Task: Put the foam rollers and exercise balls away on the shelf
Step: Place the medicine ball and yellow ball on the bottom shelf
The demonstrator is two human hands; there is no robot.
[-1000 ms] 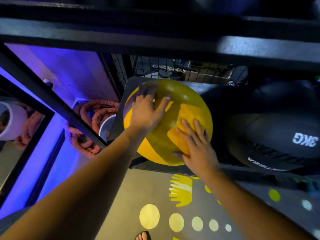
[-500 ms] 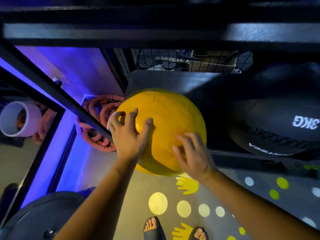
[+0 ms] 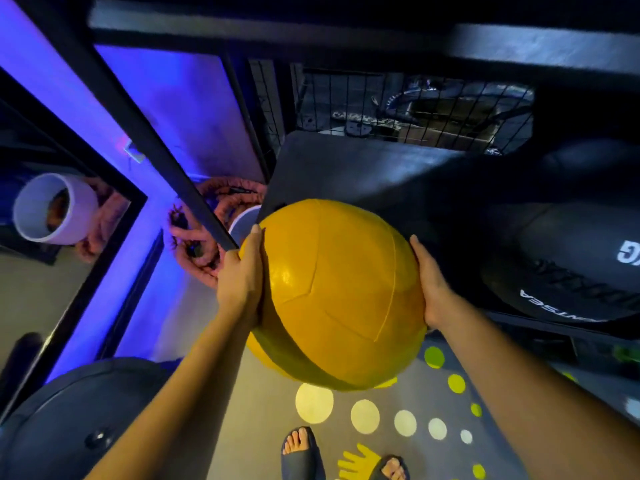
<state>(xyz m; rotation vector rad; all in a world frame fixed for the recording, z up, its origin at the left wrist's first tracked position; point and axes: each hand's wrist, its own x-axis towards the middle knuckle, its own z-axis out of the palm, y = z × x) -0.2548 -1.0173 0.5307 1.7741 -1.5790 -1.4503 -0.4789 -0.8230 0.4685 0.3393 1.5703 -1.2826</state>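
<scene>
A large yellow exercise ball (image 3: 339, 292) with a darker band hangs in the air in front of the dark shelf board (image 3: 346, 168), clear of its front edge. My left hand (image 3: 242, 282) lies flat against the ball's left side, thumb pointing up. My right hand (image 3: 433, 289) presses on the right side, its fingers hidden behind the ball. A black medicine ball (image 3: 571, 265) with white lettering sits on the same shelf to the right.
A black frame post (image 3: 145, 133) slants down to the ball's left. Coiled ropes (image 3: 194, 251) and a white pot lie beyond it on the floor. A dark weight plate (image 3: 86, 410) is at lower left. My sandalled feet (image 3: 301, 448) stand on a dotted mat.
The yellow ball has come off the shelf board toward me. Both hands have shifted from its top and front to its left and right sides.
</scene>
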